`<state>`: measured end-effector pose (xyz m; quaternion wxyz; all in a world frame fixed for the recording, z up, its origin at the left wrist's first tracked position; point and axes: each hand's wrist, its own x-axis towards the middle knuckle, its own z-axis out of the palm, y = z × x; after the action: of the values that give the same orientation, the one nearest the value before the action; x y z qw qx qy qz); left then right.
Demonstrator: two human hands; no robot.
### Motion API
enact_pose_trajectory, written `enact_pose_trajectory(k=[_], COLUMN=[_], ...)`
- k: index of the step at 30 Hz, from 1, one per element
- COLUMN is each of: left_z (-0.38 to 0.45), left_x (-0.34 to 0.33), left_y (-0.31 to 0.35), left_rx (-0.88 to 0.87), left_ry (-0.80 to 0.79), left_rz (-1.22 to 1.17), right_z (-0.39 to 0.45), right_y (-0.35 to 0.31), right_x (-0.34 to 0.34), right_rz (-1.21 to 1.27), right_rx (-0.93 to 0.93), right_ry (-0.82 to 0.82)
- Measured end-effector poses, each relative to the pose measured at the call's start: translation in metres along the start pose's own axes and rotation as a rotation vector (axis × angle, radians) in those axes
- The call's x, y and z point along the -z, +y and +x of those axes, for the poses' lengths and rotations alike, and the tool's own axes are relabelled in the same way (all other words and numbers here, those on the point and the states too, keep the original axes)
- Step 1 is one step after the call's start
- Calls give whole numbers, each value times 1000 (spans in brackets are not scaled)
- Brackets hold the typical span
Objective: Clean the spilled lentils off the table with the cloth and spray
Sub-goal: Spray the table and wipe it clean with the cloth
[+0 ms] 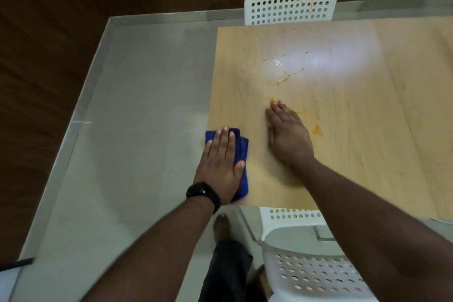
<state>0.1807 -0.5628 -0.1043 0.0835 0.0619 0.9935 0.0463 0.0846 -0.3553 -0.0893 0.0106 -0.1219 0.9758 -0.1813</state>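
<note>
- Hands both lie flat on the tabletop (pixel 367 81), fingers straight and together, gripping nothing.
- Left hand (pixel 220 162) presses palm-down on the blue cloth (pixel 241 154), which sits folded at the near left corner of the tabletop, its left edge hanging just over the table's side; a black watch (pixel 202 192) circles that wrist.
- Right hand (pixel 286 132) rests flat on bare wood to the right of the cloth, apart from it, fingertips pointing far.
- Orange lentil smears (pixel 317 130) lie just right of the right hand; one small spot touches the fingertips, and a thinner trail (with a wet, shiny patch beside it) runs farther out toward the tabletop's middle.
- White perforated chair (pixel 291 2) stands at the far edge of the tabletop; a second white chair (pixel 313 274) stands at the near edge, under the right forearm.
- Bare foot (pixel 221 228) shows on the grey floor below the left wrist.
</note>
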Motion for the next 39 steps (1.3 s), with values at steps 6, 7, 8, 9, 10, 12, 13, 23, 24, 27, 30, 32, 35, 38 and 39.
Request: enact_pose_trajectory(k=[6,7,8,9,10,12,13,23,24,27,30,32,35,38,39], left_z=[87,91,90,83,74,53,46,158,181,215,254,279,310,341,352], left_x=[8,8,7,5,3,4,4,19,23,31,38,43,48,54,56], left_y=[27,36,45,51,53,48,43,1,-1,-4,-9,-12,-16,-20,-20], left_rx=[149,125,88,44,8,-53,-80,52,42,38,36,34,34,34,41], left_ry=[57,57,59,53,38,16,14,67,73,72,81,84,91,88,82], left_rz=[-22,-25,-25,-19,-14,-31,-46,7,12,17,16,13,7,9,11], right_z=[4,5,5,4,4,4,4,49,74,118,164,190,212,215,217], right_y=[6,7,6,7,8,10,12,20,27,41,57,66,75,78,79], right_x=[-10,-11,-10,-10,-9,-5,-4,12,13,18,26,30,28,23,21], right_rz=[-12,-18,-18,-6,17,73,94,37,34,0,-36,-59,-91,-108,-114], right_rx=[16,18,18,17,10,3,3,-24,-28,-44,-64,-93,-99,-104,-106], right_ry=[14,8,3,-1,-3,-12,-13,11,30,64,77,65,57,58,49])
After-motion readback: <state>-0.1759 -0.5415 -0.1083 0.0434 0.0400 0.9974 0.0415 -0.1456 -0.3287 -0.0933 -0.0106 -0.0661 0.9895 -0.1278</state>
